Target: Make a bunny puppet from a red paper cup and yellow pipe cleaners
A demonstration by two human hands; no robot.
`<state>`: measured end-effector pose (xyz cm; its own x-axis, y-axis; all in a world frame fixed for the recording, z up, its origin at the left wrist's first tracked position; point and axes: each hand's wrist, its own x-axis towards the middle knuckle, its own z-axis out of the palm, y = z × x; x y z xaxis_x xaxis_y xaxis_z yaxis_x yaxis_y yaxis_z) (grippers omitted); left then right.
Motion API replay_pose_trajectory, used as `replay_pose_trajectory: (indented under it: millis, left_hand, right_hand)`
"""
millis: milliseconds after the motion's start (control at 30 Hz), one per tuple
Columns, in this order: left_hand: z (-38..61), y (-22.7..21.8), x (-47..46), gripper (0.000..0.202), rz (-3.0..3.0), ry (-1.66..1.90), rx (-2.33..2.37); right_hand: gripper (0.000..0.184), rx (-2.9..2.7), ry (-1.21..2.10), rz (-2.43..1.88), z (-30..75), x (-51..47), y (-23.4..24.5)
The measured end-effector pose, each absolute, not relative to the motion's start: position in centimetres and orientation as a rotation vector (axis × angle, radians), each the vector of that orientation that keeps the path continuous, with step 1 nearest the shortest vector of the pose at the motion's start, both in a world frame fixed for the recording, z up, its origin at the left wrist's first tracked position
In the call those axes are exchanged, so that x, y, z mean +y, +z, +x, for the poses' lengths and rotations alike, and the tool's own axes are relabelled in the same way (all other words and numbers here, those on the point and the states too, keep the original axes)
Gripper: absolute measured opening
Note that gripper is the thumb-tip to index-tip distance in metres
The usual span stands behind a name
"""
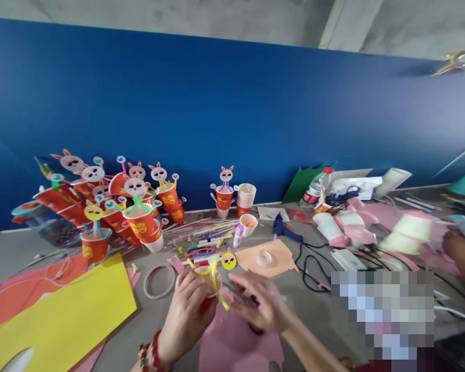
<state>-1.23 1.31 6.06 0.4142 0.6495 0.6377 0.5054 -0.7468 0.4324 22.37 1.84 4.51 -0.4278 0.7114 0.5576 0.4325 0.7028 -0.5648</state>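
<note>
My left hand (188, 310) is wrapped round a red paper cup (206, 289) with yellow straws (215, 279) sticking out of its top. A yellow round face cutout (228, 261) lies just beyond it. My right hand (261, 305) is closed round a thin dark tool, perhaps scissors (236, 292), whose tip points at the cup. Both hands hover over a pink sheet (236, 343) at the table's near edge.
Several finished rabbit-face cups (135, 206) crowd the back left. A yellow sheet (62, 315) lies front left. Straws (205, 232), a blue glue gun (282, 230), a tape roll (264, 257) and a water bottle (315, 188) lie mid-table. Another person's hand (463, 253) works at the right.
</note>
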Motion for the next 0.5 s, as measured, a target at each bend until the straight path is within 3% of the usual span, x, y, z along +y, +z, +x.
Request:
replay_pose_trajectory:
  millis: [167, 367, 500]
  left_hand:
    - [-1.4, 5.6, 1.3, 0.016, 2.503, 1.2, 1.0]
    - [-1.4, 5.8, 1.2, 0.019, 2.509, 1.218, 1.004]
    - [-1.4, 5.7, 1.4, 0.019, 2.504, 1.239, 1.017]
  right_hand:
    - [0.032, -1.815, -0.002, -1.777, 34.1, 9.8, 4.5]
    - [0.036, -1.948, -0.004, -2.067, 41.8, 16.3, 2.0]
    - [0.029, -2.089, -0.001, -2.097, 42.6, 17.3, 0.1]
